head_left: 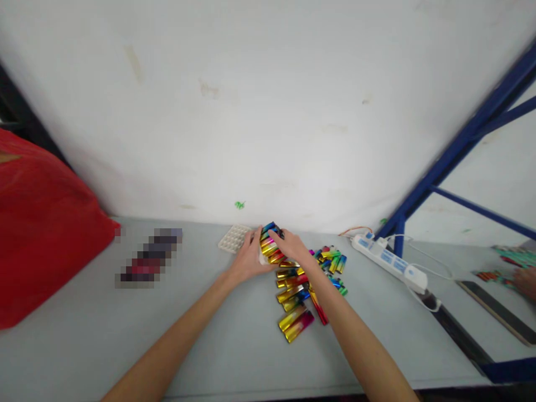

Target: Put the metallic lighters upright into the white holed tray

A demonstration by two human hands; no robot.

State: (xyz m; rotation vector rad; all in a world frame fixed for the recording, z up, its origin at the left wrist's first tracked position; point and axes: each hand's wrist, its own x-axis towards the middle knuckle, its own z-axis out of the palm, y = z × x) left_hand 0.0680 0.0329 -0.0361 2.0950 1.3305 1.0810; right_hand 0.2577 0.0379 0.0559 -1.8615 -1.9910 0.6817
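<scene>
Off-white painted wall (pixel 268 123), scuffed with brownish marks; one small green mark (pixel 239 205) low down, too blurred to read. Below, smooth grey tabletop (pixel 218 352), bearing the following.

Bundle of shiny metallic lighter-like cylinders (pixel 270 250), shaded gold, blue, magenta and red; held between both hands, near the wall. Any print on the casings too small to read.

Left hand (pixel 246 261): fingers and thumb curled round the left side and near end of the bundle, clamped on it; whitish material just visible beneath.

Right hand (pixel 290 245): thumb and fingertips touching the right side of the bundle; cannot tell whether pinched on any single cylinder.

Loose heap of similar cylinders (pixel 288 296), gold, red, blue and green, spread beneath and beside the right forearm; two lying side by side at the near end.

Flat off-white tray with rows of round cells (pixel 231 239), just left of the left hand.

Bulging red bag (pixel 50 240), far left; beside it, pixelated dark-and-red patch (pixel 151 254), unreadable.

White power strip with blue panels (pixel 387 259), right, cables attached; lettering indistinct.

Blue metal frame (pixel 452 159); beyond it, dark flat slab with tan edge (pixel 496 310) and another person's hand (pixel 526 281).
</scene>
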